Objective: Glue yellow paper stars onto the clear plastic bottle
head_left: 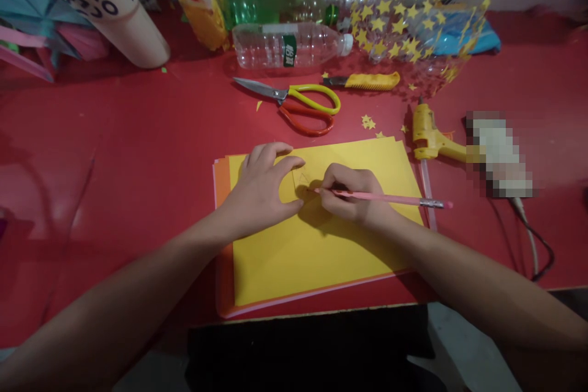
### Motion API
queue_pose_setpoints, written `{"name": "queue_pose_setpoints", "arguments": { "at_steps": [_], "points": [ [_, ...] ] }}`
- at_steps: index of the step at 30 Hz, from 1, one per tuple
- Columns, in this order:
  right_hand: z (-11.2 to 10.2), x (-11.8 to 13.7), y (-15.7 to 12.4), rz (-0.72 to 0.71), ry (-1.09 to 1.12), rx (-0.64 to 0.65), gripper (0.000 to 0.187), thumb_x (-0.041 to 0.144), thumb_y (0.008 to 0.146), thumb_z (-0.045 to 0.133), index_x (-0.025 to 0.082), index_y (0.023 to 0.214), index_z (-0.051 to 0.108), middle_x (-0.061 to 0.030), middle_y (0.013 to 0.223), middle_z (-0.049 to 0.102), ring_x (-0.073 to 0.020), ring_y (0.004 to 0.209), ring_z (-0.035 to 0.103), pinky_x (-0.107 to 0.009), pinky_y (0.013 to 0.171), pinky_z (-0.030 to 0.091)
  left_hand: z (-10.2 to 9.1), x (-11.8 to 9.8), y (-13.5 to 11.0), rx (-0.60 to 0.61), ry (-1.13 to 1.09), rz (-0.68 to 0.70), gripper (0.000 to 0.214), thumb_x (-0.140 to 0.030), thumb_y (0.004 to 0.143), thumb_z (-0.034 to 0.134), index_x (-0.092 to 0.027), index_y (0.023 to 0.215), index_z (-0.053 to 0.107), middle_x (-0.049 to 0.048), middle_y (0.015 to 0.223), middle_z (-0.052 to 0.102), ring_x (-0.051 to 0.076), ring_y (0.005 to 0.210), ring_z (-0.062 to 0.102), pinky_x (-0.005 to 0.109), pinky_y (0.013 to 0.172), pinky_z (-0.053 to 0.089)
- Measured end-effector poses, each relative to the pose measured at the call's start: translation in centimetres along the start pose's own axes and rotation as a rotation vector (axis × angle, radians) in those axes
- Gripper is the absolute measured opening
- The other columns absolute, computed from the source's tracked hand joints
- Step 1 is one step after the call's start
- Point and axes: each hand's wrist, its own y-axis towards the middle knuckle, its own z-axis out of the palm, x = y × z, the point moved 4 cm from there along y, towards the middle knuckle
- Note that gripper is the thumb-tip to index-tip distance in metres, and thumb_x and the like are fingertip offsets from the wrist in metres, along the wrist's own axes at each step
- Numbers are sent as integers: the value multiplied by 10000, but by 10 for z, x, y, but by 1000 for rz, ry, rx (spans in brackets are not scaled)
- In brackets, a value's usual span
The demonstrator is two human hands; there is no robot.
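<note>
My right hand [351, 193] grips a pink pencil [390, 198], its tip touching a yellow sheet of paper [285, 257]. The pencil's metal band and pink eraser point to the right. Faint pencil lines [304, 177], partly a small pointed shape, show on the sheet between my hands. My left hand [260, 190] lies on the sheet's left part with thumb and fingers spread, holding nothing. Beneath the yellow sheet, orange paper [223, 196] and a pink edge stick out at the left and bottom.
Beyond the paper lie scissors [287, 98], a yellow utility knife [367, 81] and small yellow stars [368, 122]. A yellow glue gun [427, 131] is at right, beside a blurred-out object [500, 156] with a cable. Clear bottles [294, 46] and a tumbler [124, 24] line the back of the red table [138, 135].
</note>
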Motion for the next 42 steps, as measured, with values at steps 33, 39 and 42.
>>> {"name": "queue_pose_setpoints", "arguments": {
  "at_steps": [33,39,42],
  "points": [
    [3,10,-1,-124,-76,138,101,172,744,490,201,651,462,69,559,446,-54,494,386,-199,471,281,-1,0,1,7,-2,-11,418,-309,733,613,-202,1135,570,103,1276,464,303,1232,410,490,1064,349],
    [2,3,2,-97,-4,92,109,211,745,501,206,650,448,71,538,446,-55,481,378,-199,460,275,0,0,0,-10,-1,-4,422,-324,740,614,-193,1139,576,111,1271,479,301,1221,417,487,1058,354],
    [3,2,2,-98,-10,90,111,200,741,498,210,649,437,71,545,449,-56,493,384,-203,473,281,0,0,0,-12,-4,-4,421,-319,740,613,-189,1139,579,113,1270,477,300,1217,419,483,1056,356]
  ]
}}
